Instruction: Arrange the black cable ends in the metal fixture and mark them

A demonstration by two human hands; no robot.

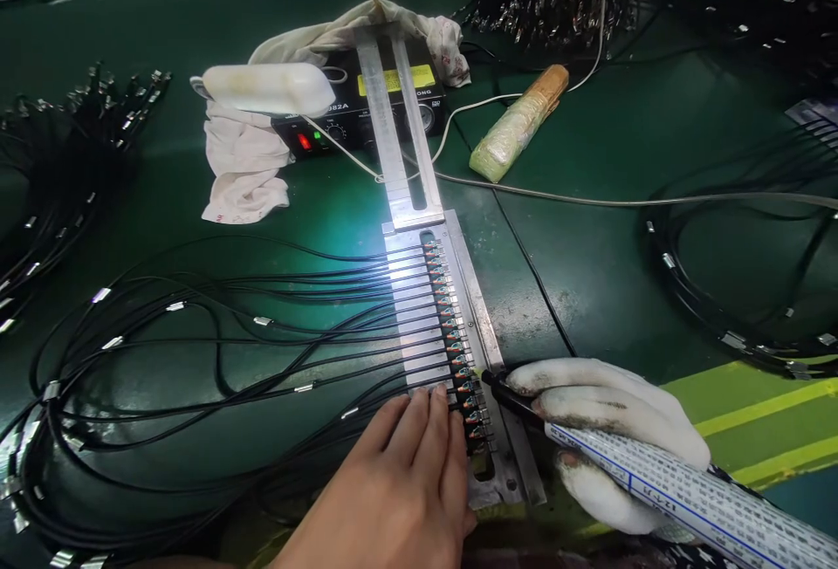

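Note:
A slotted metal fixture (419, 316) lies lengthwise before me. Black cables (314, 344) enter it from the left, their ends in a row with small orange and metal parts (454, 336). My left hand (399, 482), bare, rests with outstretched fingers on the fixture's near end, over some cables. In a white glove with soiled fingertips, my right hand (608, 429) grips a white printed tube (681, 482) like a thick pen. The tube's black tip (497, 383) points left at the row of cable ends; whether it touches them I cannot tell.
Behind the fixture sits a black control box (360, 128) with a cloth (245, 163), a slotted metal bar (383, 106) and a white rounded case (268, 87). A wrapped block (520, 124) lies right of it. Cable bundles lie at left (58, 150) and right (733, 333).

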